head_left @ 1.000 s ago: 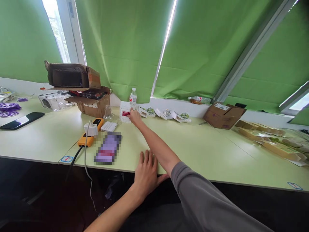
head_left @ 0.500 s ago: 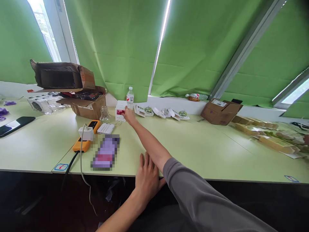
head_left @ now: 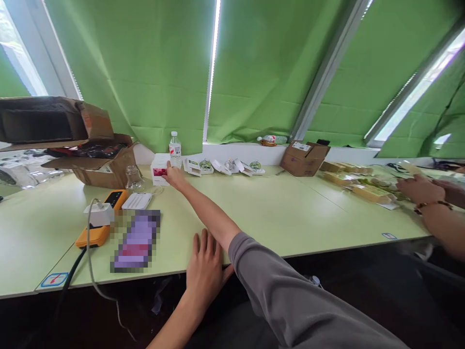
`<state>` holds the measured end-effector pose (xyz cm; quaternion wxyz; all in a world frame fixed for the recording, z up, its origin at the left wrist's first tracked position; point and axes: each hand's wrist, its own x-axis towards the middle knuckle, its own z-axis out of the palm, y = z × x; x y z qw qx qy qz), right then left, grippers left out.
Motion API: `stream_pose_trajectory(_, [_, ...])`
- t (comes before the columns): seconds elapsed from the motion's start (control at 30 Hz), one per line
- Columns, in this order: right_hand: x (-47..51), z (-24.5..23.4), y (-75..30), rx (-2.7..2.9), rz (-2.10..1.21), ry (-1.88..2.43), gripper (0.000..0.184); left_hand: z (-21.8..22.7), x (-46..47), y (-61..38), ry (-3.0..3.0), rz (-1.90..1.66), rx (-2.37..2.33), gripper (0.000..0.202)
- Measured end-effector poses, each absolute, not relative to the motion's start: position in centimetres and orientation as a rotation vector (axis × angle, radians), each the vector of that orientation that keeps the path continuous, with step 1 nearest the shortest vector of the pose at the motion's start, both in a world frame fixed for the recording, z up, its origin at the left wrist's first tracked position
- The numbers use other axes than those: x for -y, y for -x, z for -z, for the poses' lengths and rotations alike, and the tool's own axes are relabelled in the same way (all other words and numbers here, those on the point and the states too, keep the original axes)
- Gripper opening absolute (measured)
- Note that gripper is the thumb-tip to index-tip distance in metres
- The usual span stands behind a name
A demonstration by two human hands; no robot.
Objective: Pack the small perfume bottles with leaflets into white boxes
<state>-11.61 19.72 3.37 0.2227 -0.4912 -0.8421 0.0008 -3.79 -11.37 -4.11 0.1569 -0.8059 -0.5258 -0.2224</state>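
Note:
My right hand (head_left: pixel 175 176) stretches far across the table to a white box (head_left: pixel 159 180) with a pink-red picture on its front. The fingers are closed on the box's right side, the thumb side toward the front. A clear bottle (head_left: pixel 175 148) with a white label stands upright just behind that hand. My left hand (head_left: pixel 205 261) rests palm down on the table's front edge, under the right forearm. Its fingers are apart and hold nothing.
Left are a phone (head_left: pixel 136 241), an orange power strip (head_left: pixel 95 236), a white power bank (head_left: pixel 136 200) and cardboard boxes (head_left: pixel 105 169). Small opened packs (head_left: pixel 221 166) line the back. A brown carton (head_left: pixel 304 159) stands right. Another person's hands (head_left: pixel 423 190) work near yellow boxes (head_left: pixel 374 193).
My view has turned to the right, bringing another person's hands into sight. My right hand stays at the white box, and my left hand stays on the table edge.

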Motion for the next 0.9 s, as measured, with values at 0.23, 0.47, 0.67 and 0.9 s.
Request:
stream_pose_trajectory(0.23, [-18.4, -0.9, 5.0, 2.351, 0.191, 1.192, 0.05, 3.9, 11.4, 3.7, 2.315, 0.64, 1.542, 0.075])
stream_pose_trajectory(0.47, [-20.6, 0.1, -9.7, 2.302, 0.385, 1.191, 0.04, 3.9, 11.4, 4.2, 2.373, 0.503, 1.548, 0.061])
stream_pose_trajectory(0.67, [-22.2, 0.0, -22.9, 1.845, 0.348, 1.682, 0.038, 3.9, 11.6, 4.5, 2.369, 0.52, 1.551, 0.061])
stream_pose_trajectory(0.9, [-23.1, -0.1, -27.1, 1.682, 0.134, 2.057, 0.047, 4.5, 11.2, 4.7, 2.36, 0.599, 1.492, 0.071])
